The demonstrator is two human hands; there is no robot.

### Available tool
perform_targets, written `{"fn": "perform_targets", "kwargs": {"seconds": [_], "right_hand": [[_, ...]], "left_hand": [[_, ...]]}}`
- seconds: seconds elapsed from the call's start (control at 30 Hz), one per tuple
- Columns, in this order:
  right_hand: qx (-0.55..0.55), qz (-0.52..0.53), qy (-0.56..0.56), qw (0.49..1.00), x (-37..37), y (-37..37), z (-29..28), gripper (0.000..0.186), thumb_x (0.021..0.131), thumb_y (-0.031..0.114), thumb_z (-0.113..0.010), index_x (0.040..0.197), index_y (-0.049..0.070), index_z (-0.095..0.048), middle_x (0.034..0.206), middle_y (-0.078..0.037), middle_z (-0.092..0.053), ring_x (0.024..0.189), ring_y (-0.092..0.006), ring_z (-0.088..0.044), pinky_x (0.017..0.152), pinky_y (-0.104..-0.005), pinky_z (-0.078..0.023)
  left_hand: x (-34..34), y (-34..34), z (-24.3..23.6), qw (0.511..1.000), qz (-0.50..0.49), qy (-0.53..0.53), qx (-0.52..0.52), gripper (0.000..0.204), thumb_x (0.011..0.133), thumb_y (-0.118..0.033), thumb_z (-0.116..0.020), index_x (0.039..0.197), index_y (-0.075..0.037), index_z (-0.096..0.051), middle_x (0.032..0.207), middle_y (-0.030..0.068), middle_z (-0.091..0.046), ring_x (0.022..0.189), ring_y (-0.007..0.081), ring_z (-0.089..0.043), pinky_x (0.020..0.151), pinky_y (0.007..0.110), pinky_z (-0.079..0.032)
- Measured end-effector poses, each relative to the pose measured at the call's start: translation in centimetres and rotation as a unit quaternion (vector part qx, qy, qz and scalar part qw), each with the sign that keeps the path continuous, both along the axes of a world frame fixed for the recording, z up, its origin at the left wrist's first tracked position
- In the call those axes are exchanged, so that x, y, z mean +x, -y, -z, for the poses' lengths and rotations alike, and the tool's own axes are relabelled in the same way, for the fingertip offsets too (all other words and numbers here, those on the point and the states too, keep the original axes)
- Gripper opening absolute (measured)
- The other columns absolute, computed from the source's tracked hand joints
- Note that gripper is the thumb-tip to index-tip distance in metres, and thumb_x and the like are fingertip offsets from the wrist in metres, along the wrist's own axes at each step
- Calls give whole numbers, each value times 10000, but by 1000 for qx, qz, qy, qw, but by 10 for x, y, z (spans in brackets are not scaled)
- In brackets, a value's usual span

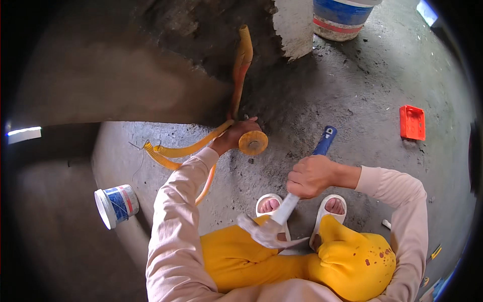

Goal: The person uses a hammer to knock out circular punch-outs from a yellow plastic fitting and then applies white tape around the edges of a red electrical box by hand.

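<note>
My right hand (313, 176) is closed around the handle of a claw hammer (268, 230). Its blue grip end points up and away, while the metal head hangs low over my knees. Farther to the left, my left hand (232, 137) is wrapped round a chisel with a round yellow hand guard (253, 143), seen nearly end-on; its tip is hidden below. Right beside that hand, yellow corrugated conduits (193, 147) run past the wrist. Another conduit (242, 63) stands up against the wall, with a reddish stretch along it. The hammer head and the chisel are apart.
A rough grey wall (121, 85) rises close to my left hand. On the concrete floor, a small white and blue bucket (126, 201) lies tipped at left. A larger bucket (342, 20) stands at the far side, and a red electrical box (412, 123) at right.
</note>
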State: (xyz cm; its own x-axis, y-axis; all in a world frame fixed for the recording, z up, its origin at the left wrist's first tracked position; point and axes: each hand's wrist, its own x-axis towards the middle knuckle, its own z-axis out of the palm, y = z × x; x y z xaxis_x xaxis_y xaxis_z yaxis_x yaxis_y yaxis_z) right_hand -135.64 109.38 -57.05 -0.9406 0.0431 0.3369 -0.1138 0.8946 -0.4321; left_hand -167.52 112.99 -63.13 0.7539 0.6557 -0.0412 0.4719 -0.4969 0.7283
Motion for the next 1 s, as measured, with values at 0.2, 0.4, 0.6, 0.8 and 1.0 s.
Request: {"fn": "perform_targets", "kwargs": {"seconds": [0.2, 0.4, 0.6, 0.8, 1.0], "right_hand": [[30, 208, 173, 962, 7, -41, 24, 204, 829, 292, -625, 819, 120, -515, 592, -45, -540, 542, -270, -626, 404, -420, -488], [48, -29, -106, 993, -6, -3, -15, 186, 762, 270, -640, 756, 131, -515, 628, -28, -541, 528, -226, -609, 403, -393, -491], [52, 183, 184, 964, -3, -30, 25, 220, 776, 263, -639, 914, 114, -555, 632, -44, -575, 555, -298, -638, 445, -411, -518], [38, -48, -25, 998, -8, -3, -3, 225, 831, 284, -616, 892, 79, -545, 674, -95, -622, 571, -310, -665, 487, -444, -541], [26, 175, 130, 976, -1, -4, 16, 186, 783, 270, -633, 785, 101, -554, 603, -45, -563, 526, -266, -628, 458, -424, -527]], "left_hand": [[2, -4, -1, 996, 43, -70, 36, 188, 794, -17, -676, 969, -76, -636, 1027, 75, -672, 1047, 215, -636, 1168, 434, -326], [-2, 0, -3, 996, 27, -78, 35, 132, 877, -79, -577, 1006, -58, -598, 1022, 71, -648, 1035, 199, -625, 1170, 411, -315], [-26, 5, 26, 813, 173, -333, 445, 108, 886, -85, -547, 991, -61, -538, 1034, 62, -621, 1071, 174, -601, 1170, 369, -313], [-8, 0, 6, 987, 69, -117, 89, 145, 842, -105, -587, 973, -72, -534, 991, 66, -598, 1034, 179, -603, 1159, 374, -329], [-11, 2, 10, 994, 34, -79, 72, 100, 823, -92, -607, 915, -75, -570, 959, 73, -624, 997, 195, -625, 1166, 378, -319]]}}
